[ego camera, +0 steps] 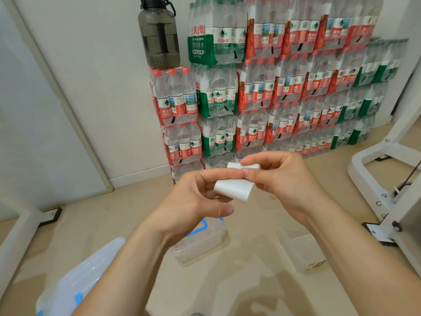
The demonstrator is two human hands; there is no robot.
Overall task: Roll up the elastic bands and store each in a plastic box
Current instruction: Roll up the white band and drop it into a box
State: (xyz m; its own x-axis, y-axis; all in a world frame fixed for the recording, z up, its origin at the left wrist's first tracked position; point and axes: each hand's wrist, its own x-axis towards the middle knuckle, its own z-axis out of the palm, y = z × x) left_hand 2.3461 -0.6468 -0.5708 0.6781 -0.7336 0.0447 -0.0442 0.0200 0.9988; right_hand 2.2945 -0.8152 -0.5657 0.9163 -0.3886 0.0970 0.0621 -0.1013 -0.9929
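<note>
From the head camera we see both hands raised in front of us, meeting around a white elastic band (234, 187). Our left hand (200, 201) is curled, its fingers closed on the band's loose lower flap. Our right hand (280, 176) pinches the rolled-up end between thumb and fingers, with that roll poking out just above the flap. Below the hands, on the beige floor (250, 281), lies a clear plastic box with blue clips (202, 242), and a second clear box (303, 254) sits to its right, apart from it. A clear lid with blue latches (75, 286) lies at the lower left. Shrink-wrapped packs of water bottles (273, 87) are stacked against the wall, with a dark jug (159, 35) on top of the leftmost stack.
</note>
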